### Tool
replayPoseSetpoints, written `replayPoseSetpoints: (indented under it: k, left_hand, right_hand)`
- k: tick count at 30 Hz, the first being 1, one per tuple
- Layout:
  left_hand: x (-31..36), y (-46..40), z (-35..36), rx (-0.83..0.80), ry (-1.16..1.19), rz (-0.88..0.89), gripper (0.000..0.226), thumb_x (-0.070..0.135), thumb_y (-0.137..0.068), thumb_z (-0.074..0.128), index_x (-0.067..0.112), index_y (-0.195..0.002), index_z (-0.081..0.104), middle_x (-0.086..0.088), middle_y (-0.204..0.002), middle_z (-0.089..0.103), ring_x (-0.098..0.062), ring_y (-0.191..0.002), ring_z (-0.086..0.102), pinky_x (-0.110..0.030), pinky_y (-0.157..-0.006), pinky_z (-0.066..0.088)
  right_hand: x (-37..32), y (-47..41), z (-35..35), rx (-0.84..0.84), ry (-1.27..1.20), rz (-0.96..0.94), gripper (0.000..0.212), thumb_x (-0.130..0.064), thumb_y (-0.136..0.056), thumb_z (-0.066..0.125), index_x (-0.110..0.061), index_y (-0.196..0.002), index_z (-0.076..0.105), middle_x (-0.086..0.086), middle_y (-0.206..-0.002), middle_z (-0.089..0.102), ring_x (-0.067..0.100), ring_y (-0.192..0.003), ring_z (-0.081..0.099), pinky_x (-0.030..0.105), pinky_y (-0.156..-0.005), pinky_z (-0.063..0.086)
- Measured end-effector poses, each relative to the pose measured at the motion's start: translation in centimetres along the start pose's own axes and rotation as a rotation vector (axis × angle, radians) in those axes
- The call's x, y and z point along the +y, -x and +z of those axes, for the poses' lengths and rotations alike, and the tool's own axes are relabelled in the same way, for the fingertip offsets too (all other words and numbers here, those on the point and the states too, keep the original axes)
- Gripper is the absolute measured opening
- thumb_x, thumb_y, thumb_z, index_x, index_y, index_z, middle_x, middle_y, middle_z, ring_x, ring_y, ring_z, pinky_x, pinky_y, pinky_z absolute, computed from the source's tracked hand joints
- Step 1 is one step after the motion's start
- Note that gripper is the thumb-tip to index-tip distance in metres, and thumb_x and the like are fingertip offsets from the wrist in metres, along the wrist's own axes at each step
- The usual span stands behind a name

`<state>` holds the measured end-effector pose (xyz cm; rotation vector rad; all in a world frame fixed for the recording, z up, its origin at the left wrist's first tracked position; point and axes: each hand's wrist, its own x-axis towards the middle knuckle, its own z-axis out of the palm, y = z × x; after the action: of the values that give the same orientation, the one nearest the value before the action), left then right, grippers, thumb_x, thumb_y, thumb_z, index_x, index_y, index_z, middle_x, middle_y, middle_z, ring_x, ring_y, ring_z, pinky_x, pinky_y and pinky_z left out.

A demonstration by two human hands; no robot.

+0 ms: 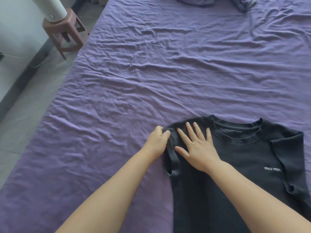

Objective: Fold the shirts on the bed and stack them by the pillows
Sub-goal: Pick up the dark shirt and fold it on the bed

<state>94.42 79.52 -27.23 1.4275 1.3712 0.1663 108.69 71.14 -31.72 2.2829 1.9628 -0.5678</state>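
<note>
Head view is looking down over a bed (151,73) covered in a wrinkled purple sheet. A dark grey shirt (235,174) is lying face up at the lower right of the frame, its round collar pointing toward the top of the frame and small white lettering showing on the chest near the right edge. The sleeve on the right of the frame is lying folded inward over the shirt's body. The left hand (158,140) is reaching in from the bottom of the frame and pinching the shoulder edge of the shirt at lower centre, its fingers curling round the fabric. The right hand (196,145) is lying just beside it, pressing flat on the same shoulder area with fingers straight and spread, gripping nothing. Both forearms are bare. Purple pillows (218,2) are sitting at the top edge of the frame, well apart from the shirt. A pink plastic stool (67,32) is standing on the grey floor at the upper left, beside the bed, with a white cylindrical object (53,7) resting on it.
</note>
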Motion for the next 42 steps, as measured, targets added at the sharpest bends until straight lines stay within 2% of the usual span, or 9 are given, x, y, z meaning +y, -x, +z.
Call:
replayPoseSetpoints:
  k: [4, 8, 11, 15, 18, 21, 31, 36, 42]
  left_hand:
    - [0.5, 1.3, 0.2, -0.017, -0.068, 0.009, 0.021, 0.032, -0.099, 0.040, 0.011, -0.101, 0.041, -0.009, -0.096, 0.058, -0.020, -0.080, 0.060, -0.036, -0.069, 0.052]
    - [2.1, 2.8, 0.6, -0.159, 0.239, -0.083, 0.031, 0.032, -0.094, 0.053, 0.014, -0.117, 0.042, -0.014, -0.094, 0.063, -0.027, -0.062, 0.070, -0.035, -0.052, 0.058]
    - [2.9, 3.3, 2.6, -0.202, 0.283, -0.009, 0.035, 0.014, -0.095, 0.049, 0.011, -0.129, 0.044, -0.013, -0.101, 0.062, -0.021, -0.082, 0.067, -0.029, -0.072, 0.055]
    - [0.5, 3.1, 6.3, -0.046, -0.709, 0.561, 0.047, 0.011, -0.096, 0.040, 0.013, -0.143, 0.035, -0.005, -0.149, 0.037, -0.021, -0.139, 0.028, -0.030, -0.115, 0.019]
    - [-2.5, 2.8, 8.8, -0.058, -1.106, 0.520, 0.070, 0.057, -0.095, 0.021, 0.023, -0.150, -0.005, 0.003, -0.154, -0.021, -0.018, -0.143, -0.022, -0.048, -0.114, -0.014]
    - [-4.0, 2.3, 9.9, 0.001, -1.198, 0.505, 0.076, 0.070, -0.085, 0.002, 0.026, -0.141, -0.024, 0.002, -0.145, -0.036, -0.016, -0.133, -0.038, -0.054, -0.108, -0.024]
    - [-6.2, 10.4, 14.6, 0.093, -1.198, 0.427, 0.068, 0.059, -0.089, -0.001, 0.020, -0.143, -0.018, -0.005, -0.151, -0.024, -0.024, -0.137, -0.032, -0.057, -0.110, -0.018]
    - [-7.6, 18.5, 17.2, 0.004, -1.130, 0.458, 0.064, 0.052, -0.090, 0.024, 0.019, -0.144, 0.036, -0.010, -0.152, 0.031, -0.031, -0.142, 0.023, -0.060, -0.109, 0.026]
    - [-10.9, 27.6, 19.8, -0.140, -1.162, 0.488, 0.064, 0.056, -0.079, 0.059, 0.022, -0.133, 0.053, -0.010, -0.143, 0.045, -0.029, -0.133, 0.041, -0.058, -0.102, 0.039]
  right_hand:
    - [0.8, 2.9, 0.1, 0.024, -0.009, -0.016, 0.071, -0.068, -0.084, 0.006, -0.038, -0.147, -0.006, -0.001, -0.159, -0.004, 0.020, -0.144, -0.016, 0.047, -0.115, -0.010]
    - [1.9, 6.3, 0.2, 0.029, -0.024, -0.003, 0.071, -0.067, -0.086, 0.009, -0.035, -0.145, -0.012, -0.003, -0.158, -0.005, 0.016, -0.141, -0.021, 0.044, -0.116, -0.010]
    - [3.0, 8.5, 0.1, 0.054, -0.033, 0.040, 0.071, -0.070, -0.083, 0.002, -0.034, -0.143, -0.014, -0.005, -0.158, -0.004, 0.013, -0.139, -0.021, 0.041, -0.117, -0.008]
    - [4.7, 12.1, 0.9, 0.061, 0.010, 0.042, 0.070, -0.064, -0.088, 0.010, -0.028, -0.147, 0.019, 0.002, -0.155, 0.018, 0.023, -0.144, 0.002, 0.047, -0.116, 0.003]
    - [6.1, 14.1, 2.1, 0.046, 0.050, 0.055, 0.064, -0.062, -0.091, 0.021, -0.028, -0.144, 0.032, 0.005, -0.152, 0.030, 0.026, -0.143, 0.015, 0.052, -0.111, 0.011]
    - [7.1, 15.0, 3.4, 0.080, 0.080, 0.051, 0.063, -0.062, -0.092, 0.021, -0.029, -0.145, 0.028, 0.005, -0.153, 0.026, 0.025, -0.144, 0.013, 0.053, -0.111, 0.012]
    - [6.4, 20.0, 4.3, 0.073, 0.075, 0.127, 0.066, -0.062, -0.091, 0.021, -0.025, -0.145, 0.029, 0.006, -0.153, 0.025, 0.028, -0.143, 0.015, 0.052, -0.111, 0.009]
    - [6.4, 25.5, 5.2, 0.028, 0.034, 0.100, 0.067, -0.061, -0.088, 0.029, -0.022, -0.142, 0.038, 0.009, -0.151, 0.032, 0.030, -0.141, 0.022, 0.051, -0.111, 0.012]
    - [6.1, 34.0, 7.0, -0.043, -0.028, -0.002, 0.064, -0.056, -0.084, 0.049, -0.021, -0.137, 0.046, 0.012, -0.147, 0.038, 0.033, -0.138, 0.030, 0.046, -0.111, 0.013]
